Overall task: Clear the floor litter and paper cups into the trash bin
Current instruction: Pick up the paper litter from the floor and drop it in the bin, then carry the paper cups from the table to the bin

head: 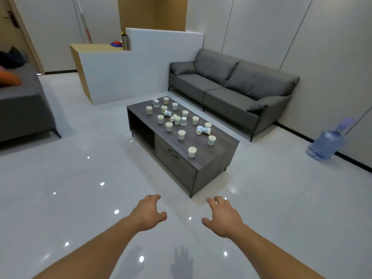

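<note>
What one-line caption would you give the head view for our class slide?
Left hand and right hand, both empty, reach toward a coffee table strewn with paper cups, some tipped over.

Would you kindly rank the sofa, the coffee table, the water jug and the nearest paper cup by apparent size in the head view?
Largest to smallest:
1. sofa, only narrowly
2. coffee table, which is nearer the camera
3. water jug
4. nearest paper cup

Bright, even overhead lighting. Small round lamp reflections glare on the glossy floor (60,178), mostly near and left. The left hand (149,212) and right hand (223,216) cast faint, soft shadows on the near floor. The water bottle (327,141) at far right is smeared by blur. Wide-angle distortion bends the wall seams (227,27) and stretches the edges.
</note>
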Tool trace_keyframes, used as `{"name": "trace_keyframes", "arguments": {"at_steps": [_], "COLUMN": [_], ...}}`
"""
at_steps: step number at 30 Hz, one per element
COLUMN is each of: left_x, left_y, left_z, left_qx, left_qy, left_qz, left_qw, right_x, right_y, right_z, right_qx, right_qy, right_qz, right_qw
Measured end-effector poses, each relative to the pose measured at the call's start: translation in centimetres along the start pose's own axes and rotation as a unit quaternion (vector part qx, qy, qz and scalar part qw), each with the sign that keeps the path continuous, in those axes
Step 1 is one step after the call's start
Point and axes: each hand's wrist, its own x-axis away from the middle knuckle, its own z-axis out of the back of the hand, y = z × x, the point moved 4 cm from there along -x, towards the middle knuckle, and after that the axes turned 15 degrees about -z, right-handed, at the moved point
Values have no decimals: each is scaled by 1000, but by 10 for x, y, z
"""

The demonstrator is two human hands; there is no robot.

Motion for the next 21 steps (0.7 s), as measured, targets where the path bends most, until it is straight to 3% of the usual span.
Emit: {"name": "trace_keyframes", "arguments": {"at_steps": [10,21], "left_x": [-216,-423], "left_y": [11,19], "left_z": [31,46], "left_qx": [-22,12], "left_qy": [-57,-51], "left_qz": [-49,12], "left_qw": [997,999], "right_x": [-190,-429], "right_y": [8,-2], "right_z": [38,96], "right_qx": [-36,-14], "right_qy": [-19,-62], "right_qz": [-54,-1], "right_qw": [998,998]}}
